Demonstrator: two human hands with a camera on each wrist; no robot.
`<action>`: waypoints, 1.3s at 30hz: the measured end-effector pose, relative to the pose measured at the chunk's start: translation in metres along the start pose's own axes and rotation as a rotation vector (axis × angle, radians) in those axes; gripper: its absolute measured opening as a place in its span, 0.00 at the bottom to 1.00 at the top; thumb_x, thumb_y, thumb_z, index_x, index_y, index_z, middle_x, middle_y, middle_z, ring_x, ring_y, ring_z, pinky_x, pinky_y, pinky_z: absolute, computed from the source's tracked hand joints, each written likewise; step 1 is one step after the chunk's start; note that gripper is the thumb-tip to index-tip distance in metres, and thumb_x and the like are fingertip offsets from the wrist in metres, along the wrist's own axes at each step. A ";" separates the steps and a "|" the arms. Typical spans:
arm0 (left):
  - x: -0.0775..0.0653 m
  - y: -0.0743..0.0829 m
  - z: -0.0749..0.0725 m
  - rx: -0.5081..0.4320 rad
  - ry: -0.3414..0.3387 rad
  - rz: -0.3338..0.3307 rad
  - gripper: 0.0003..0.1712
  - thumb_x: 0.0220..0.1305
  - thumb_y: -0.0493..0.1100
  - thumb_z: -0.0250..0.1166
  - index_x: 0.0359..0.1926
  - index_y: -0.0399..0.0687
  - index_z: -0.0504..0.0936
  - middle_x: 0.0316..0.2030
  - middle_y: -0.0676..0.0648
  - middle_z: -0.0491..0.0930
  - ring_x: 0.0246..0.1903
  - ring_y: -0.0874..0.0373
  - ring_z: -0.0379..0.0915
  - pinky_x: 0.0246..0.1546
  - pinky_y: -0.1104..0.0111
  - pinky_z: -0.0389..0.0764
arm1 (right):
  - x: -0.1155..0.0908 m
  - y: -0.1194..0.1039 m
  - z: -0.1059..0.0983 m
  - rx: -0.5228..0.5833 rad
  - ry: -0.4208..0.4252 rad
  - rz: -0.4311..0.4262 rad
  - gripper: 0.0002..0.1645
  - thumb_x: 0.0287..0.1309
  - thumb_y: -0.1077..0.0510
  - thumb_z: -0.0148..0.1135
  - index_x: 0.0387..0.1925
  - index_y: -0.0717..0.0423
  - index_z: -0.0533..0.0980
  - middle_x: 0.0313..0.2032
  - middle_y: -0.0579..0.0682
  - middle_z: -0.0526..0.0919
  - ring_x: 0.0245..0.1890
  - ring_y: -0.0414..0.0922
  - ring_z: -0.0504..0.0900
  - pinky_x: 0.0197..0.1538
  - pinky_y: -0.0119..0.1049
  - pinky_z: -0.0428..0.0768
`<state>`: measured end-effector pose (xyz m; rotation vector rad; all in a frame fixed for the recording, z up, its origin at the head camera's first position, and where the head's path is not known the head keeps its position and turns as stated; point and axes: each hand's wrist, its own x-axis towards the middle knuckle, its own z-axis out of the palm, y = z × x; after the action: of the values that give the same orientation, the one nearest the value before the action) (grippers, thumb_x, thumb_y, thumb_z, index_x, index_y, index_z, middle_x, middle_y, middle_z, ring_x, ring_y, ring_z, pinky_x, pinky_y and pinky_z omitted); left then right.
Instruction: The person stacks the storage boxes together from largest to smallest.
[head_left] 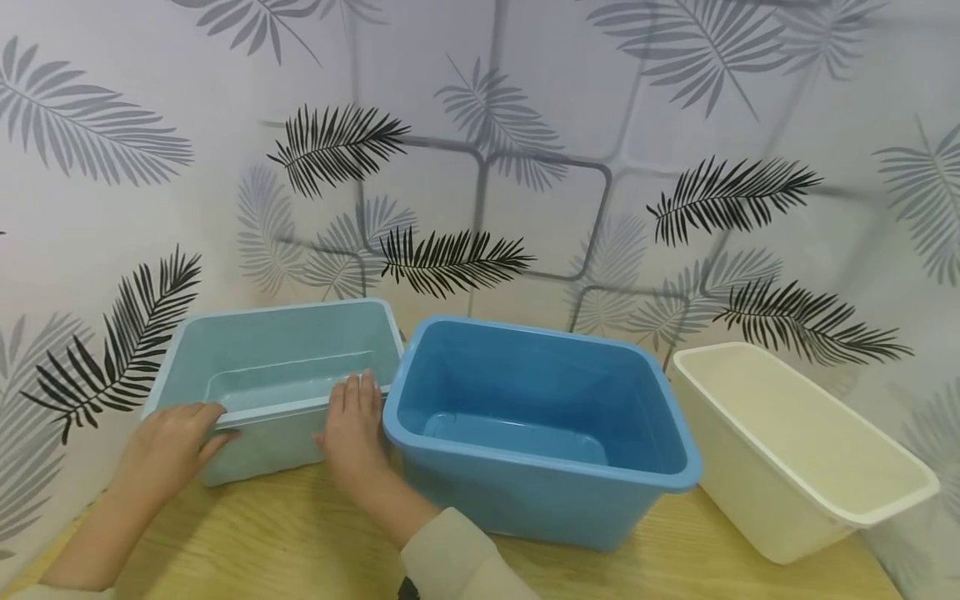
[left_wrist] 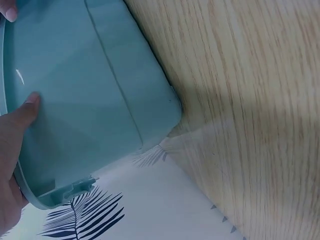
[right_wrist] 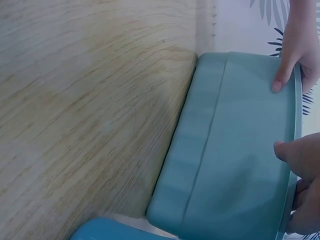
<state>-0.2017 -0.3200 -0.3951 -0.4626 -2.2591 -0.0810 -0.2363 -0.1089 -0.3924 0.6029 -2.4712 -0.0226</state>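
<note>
A pale teal plastic bin (head_left: 277,442) stands at the left of the table against the wall. My left hand (head_left: 168,442) grips its front rim near the left corner, fingers over the edge and thumb on the outer wall. Farther right along that rim, my right hand (head_left: 356,429) holds on the same way, close beside the blue bin. In the right wrist view both thumbs press the teal front wall (right_wrist: 240,135), with fingers curled over the rim. The left wrist view shows the left thumb (left_wrist: 27,110) on that wall too. The teal bin's inside holds nothing visible.
A larger blue bin (head_left: 525,500) stands in the middle, right next to the teal one. At the right, a cream bin (head_left: 757,475) sits at an angle. Behind them rises a leaf-patterned wall covering (head_left: 450,208). All stand on a wood-grain table (head_left: 262,542).
</note>
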 end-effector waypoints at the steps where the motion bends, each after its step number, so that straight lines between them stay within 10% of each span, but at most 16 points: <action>1: 0.000 -0.001 -0.001 0.003 -0.016 -0.016 0.34 0.57 0.69 0.38 0.19 0.45 0.69 0.11 0.53 0.68 0.11 0.59 0.61 0.13 0.66 0.61 | 0.000 0.000 0.000 -0.006 0.018 -0.009 0.38 0.48 0.36 0.63 0.51 0.59 0.69 0.56 0.54 0.73 0.62 0.51 0.68 0.62 0.41 0.69; 11: -0.002 -0.007 -0.011 0.032 -0.105 -0.150 0.25 0.47 0.66 0.55 0.15 0.52 0.61 0.11 0.56 0.59 0.13 0.61 0.52 0.12 0.66 0.56 | -0.001 0.006 -0.001 0.000 0.178 -0.121 0.18 0.49 0.47 0.68 0.33 0.50 0.69 0.34 0.45 0.77 0.42 0.42 0.77 0.57 0.41 0.74; 19: -0.011 -0.009 -0.021 0.026 -0.100 -0.175 0.23 0.42 0.61 0.62 0.15 0.53 0.62 0.11 0.57 0.62 0.14 0.62 0.56 0.14 0.67 0.58 | -0.001 0.008 -0.007 -0.129 0.215 -0.218 0.15 0.42 0.55 0.70 0.26 0.47 0.70 0.23 0.39 0.75 0.27 0.36 0.71 0.32 0.26 0.67; 26: -0.020 -0.012 -0.028 0.022 -0.026 -0.121 0.24 0.46 0.68 0.51 0.14 0.55 0.63 0.11 0.61 0.61 0.15 0.69 0.50 0.13 0.72 0.56 | 0.000 -0.001 -0.024 -0.221 0.015 -0.247 0.16 0.42 0.46 0.70 0.26 0.43 0.70 0.25 0.37 0.78 0.27 0.34 0.71 0.30 0.25 0.68; 39: -0.016 -0.017 -0.048 0.043 0.091 -0.048 0.32 0.50 0.73 0.34 0.13 0.54 0.65 0.09 0.60 0.62 0.14 0.71 0.46 0.11 0.74 0.52 | 0.003 -0.006 -0.045 -0.220 0.077 -0.251 0.14 0.46 0.48 0.67 0.21 0.43 0.69 0.17 0.36 0.73 0.20 0.33 0.66 0.25 0.25 0.64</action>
<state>-0.1637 -0.3510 -0.3728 -0.3744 -2.1781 -0.0771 -0.2115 -0.1101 -0.3540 0.7960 -2.2651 -0.3578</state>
